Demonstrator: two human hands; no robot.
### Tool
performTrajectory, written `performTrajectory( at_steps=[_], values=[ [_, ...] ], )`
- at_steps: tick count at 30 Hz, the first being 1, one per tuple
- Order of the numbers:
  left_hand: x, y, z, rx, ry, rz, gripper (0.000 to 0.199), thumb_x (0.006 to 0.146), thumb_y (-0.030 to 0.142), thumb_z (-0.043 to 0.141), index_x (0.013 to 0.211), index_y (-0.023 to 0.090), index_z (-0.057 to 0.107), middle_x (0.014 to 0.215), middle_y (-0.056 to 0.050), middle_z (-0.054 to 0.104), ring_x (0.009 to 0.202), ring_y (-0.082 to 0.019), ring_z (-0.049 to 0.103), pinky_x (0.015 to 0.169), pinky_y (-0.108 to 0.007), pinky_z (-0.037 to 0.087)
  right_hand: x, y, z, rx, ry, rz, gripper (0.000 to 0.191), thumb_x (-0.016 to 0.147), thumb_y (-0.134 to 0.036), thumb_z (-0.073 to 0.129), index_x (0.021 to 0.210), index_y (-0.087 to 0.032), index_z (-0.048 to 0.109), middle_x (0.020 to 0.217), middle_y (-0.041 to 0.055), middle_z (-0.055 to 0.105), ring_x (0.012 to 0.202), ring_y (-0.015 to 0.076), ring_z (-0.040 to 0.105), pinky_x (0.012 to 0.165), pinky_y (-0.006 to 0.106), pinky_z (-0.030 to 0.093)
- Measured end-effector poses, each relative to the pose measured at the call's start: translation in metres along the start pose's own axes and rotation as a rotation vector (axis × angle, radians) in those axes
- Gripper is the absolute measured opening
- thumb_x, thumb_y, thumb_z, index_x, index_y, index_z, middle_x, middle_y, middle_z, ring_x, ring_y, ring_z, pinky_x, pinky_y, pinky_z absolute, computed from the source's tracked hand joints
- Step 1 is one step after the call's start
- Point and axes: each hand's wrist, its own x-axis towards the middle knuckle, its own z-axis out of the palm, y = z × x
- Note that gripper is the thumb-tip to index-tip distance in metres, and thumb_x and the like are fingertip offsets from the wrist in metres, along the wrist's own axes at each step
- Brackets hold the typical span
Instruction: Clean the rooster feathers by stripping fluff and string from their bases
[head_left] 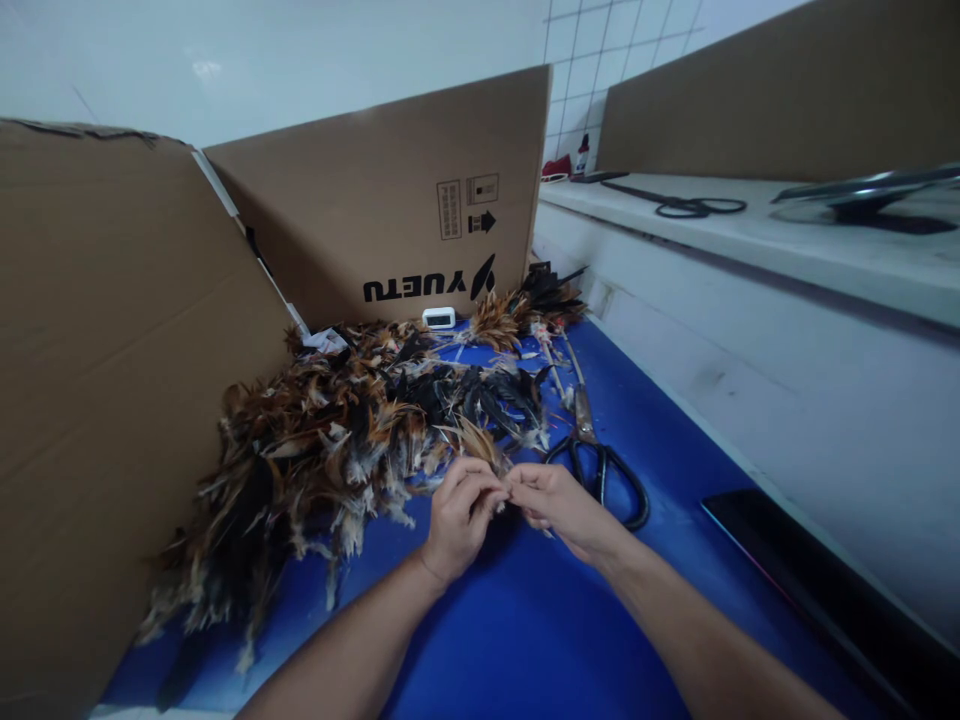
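Bare forearms (pixel 360 635) reach over the near edge of the blue bench (pixel 517 630), hands meeting around its middle. Fingers of the left hand (pixel 465 515) are clamped on a small bunch of tan feathers (pixel 474 440) whose tips point toward the far edge. Those of the right hand (pixel 559 502) are pinched together just beside; whether they grip the quills is hidden. Black-handled scissors (pixel 600 460) lie near the right edge, blades pointing away. Brown and black loose feathers (pixel 360 430) heap from the near left corner toward the cardboard panel (pixel 337 220) at the far edge.
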Motion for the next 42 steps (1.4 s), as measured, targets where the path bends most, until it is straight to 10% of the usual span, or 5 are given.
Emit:
performTrajectory(
  at_steps=[42],
  values=[
    [0.001,0.003,0.003,-0.466,-0.134,-0.543,0.020,0.081,0.034,0.058,0.078,0.015,0.056,0.062,0.001,0.054,0.052,-0.008,0.048,0.051,-0.020,0.040,-0.010,-0.017,-0.026,-0.530,-0.101,-0.144,0.021,0.077,-0.037,0.058,0.073,-0.017,0.060,0.059,-0.0037,0.047,0.056,0.0102,0.040,0.053,0.023,0.030]
  ],
)
